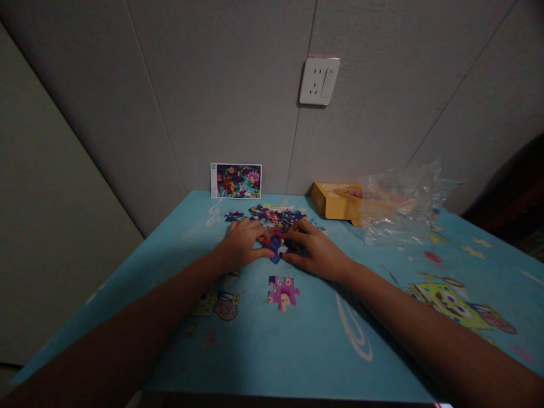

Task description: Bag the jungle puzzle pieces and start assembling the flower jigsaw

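Between my two hands is a dark blue jigsaw puzzle piece (pixel 276 247), partly covered by fingers. My left hand (pixel 244 245) grips its left side with thumb and fingertips. From the right, my right hand (pixel 317 250) pinches the piece's other edge, fingers curled. Just beyond the fingers lies a heap of loose, colourful puzzle pieces (pixel 276 215), some overlapping. One blue piece (pixel 234 216) sits at the heap's left. Closer to me, a pink-purple puzzle piece (pixel 283 292) with eye-like spots rests flat on the table, apart from both hands.
A picture card (pixel 236 181) leans against the wall at the back. An open yellow box (pixel 338 203) and a clear plastic bag (pixel 395 207) stand at the back right. The blue tablecloth (pixel 314 351) has cartoon prints. A socket (pixel 319 81) is on the wall.
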`<state>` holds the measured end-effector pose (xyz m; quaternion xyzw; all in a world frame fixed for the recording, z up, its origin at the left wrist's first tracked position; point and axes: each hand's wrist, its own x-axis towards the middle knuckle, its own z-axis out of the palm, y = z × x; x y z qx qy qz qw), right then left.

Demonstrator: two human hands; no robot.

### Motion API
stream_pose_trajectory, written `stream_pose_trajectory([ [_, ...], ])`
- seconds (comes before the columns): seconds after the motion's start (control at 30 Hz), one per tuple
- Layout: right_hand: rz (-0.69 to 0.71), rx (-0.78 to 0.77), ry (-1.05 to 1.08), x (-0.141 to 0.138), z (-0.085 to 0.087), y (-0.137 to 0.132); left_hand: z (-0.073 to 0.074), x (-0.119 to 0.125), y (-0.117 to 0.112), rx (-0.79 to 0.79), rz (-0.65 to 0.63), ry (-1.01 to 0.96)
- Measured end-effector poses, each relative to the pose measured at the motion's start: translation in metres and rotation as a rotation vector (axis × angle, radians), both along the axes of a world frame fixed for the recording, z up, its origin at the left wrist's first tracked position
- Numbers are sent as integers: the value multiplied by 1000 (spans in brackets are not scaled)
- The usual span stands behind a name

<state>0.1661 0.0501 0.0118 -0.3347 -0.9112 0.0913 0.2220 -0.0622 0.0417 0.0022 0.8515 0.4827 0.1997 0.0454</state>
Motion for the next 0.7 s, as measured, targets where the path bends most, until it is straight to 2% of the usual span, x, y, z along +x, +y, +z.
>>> stream_pose_trajectory([
  [0.27,49,32,-3,0,5,-2,4,1,-3,26,-54,-6],
  [0.53,-42,74,53,-1,10,-4,5,0,-6,73,-103,-72],
  [0.7,-63,71,67,0,10,-3,5,3,-8,121,-89,-130],
])
